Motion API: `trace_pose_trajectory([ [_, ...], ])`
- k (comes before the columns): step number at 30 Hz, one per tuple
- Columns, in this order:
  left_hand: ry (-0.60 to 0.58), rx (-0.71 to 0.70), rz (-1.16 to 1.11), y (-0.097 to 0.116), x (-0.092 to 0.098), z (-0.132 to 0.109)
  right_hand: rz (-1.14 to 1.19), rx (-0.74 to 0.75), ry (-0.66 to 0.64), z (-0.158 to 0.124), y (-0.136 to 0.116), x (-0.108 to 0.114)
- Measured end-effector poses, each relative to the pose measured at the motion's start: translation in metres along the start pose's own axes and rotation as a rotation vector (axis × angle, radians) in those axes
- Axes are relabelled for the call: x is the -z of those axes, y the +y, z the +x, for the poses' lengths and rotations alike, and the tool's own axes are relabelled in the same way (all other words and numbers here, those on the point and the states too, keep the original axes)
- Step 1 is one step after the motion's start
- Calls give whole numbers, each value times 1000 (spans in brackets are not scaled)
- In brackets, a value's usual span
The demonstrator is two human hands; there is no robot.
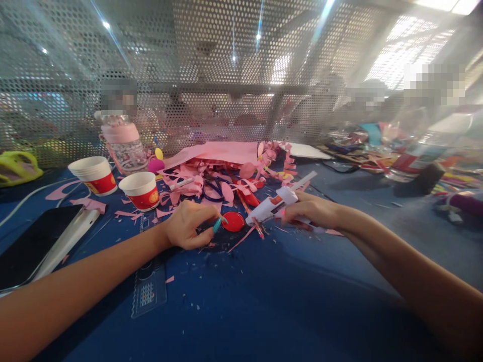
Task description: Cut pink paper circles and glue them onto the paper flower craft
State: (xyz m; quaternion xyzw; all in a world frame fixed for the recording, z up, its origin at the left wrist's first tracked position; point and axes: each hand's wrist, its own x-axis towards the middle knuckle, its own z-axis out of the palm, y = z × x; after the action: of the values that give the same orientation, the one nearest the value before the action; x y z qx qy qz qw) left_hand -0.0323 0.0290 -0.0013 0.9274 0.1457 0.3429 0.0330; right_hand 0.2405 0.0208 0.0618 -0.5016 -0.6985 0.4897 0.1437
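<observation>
My right hand (307,211) is wrapped round a white hot glue gun (272,205). A glue stick (305,180) pokes out of its back end, and its nozzle points down to the left. A red round disc (233,221) lies on the table just left of the nozzle. My left hand (190,223) is at the disc's left edge, thumb and forefinger drawn together. Something small and teal (217,224) shows at those fingertips; whether it is a nail or a held piece is unclear. Pink paper scraps (192,183) are heaped behind both hands.
Two paper cups (139,191), a pink-lidded bottle (123,141) and a phone (33,246) stand or lie at left. A clear ruler (149,289) lies under my left forearm. A perforated metal screen (211,60) closes off the back. Blurred bottles and craft things crowd the right.
</observation>
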Motion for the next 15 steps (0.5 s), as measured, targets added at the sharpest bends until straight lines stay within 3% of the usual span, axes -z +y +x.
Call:
trace_pose_trajectory([
  [15,-14,79,-25,2,2,2,-7,115,-28,2,2,-5],
])
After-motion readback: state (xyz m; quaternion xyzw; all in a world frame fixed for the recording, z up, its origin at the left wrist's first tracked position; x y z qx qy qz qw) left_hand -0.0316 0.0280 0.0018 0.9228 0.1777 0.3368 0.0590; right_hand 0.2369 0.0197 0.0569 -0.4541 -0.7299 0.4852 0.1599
